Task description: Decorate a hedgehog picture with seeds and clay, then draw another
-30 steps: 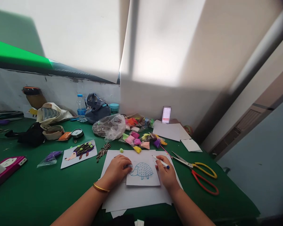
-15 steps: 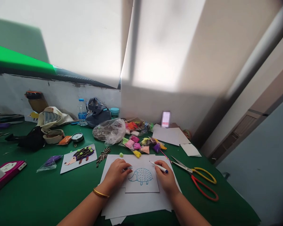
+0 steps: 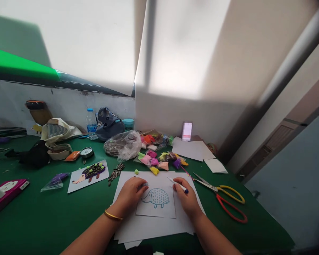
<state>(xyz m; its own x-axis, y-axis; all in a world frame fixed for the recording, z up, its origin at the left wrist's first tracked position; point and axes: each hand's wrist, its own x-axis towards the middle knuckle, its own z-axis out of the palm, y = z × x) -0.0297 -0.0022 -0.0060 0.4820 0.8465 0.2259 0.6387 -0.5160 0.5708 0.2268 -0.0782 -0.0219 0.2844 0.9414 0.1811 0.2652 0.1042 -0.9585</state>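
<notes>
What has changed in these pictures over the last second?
The card with the blue hedgehog drawing has slid left, toward the person, and turned slightly clockwise between the left hand and right hand, which still holds a pen. The white sheets and scissors stayed put.

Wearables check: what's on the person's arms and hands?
No sleeves in view: the left arm and right arm are bare. No gloves on the left hand or right hand. The left arm has a thin gold bangle at the wrist; the right shows none.
</notes>
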